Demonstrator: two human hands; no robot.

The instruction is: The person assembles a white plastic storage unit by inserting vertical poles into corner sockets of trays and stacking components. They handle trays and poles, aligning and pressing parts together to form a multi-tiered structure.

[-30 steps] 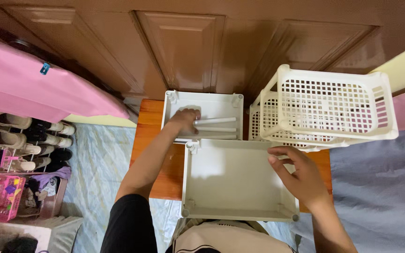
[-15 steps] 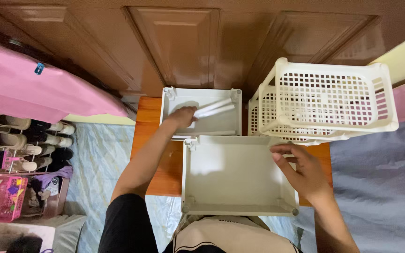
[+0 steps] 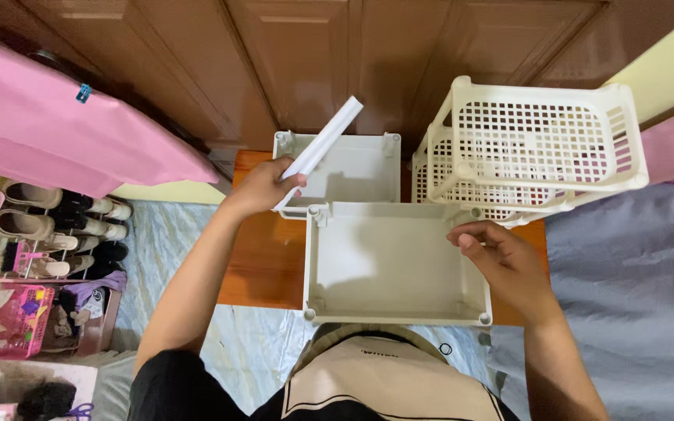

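Observation:
My left hand [image 3: 263, 187] grips the lower end of a white plastic tube [image 3: 321, 146], which slants up and to the right above the far white tray [image 3: 350, 168]. A second, nearer white tray [image 3: 395, 265] lies on the low wooden table [image 3: 263, 257] in front of me. My right hand [image 3: 505, 265] rests on the near tray's right rim, fingers curled near its far right corner post.
A stack of white perforated baskets [image 3: 536, 152] stands at the right, behind the near tray. Brown wooden cupboard doors [image 3: 298, 62] fill the back. A pink cloth [image 3: 48, 125] and a shoe rack [image 3: 48, 226] are at the left. Grey bedding [image 3: 633, 296] lies at the right.
My left hand has lifted the white tube out of the far tray and tilted it upward. My right hand has stayed at the near tray's right rim.

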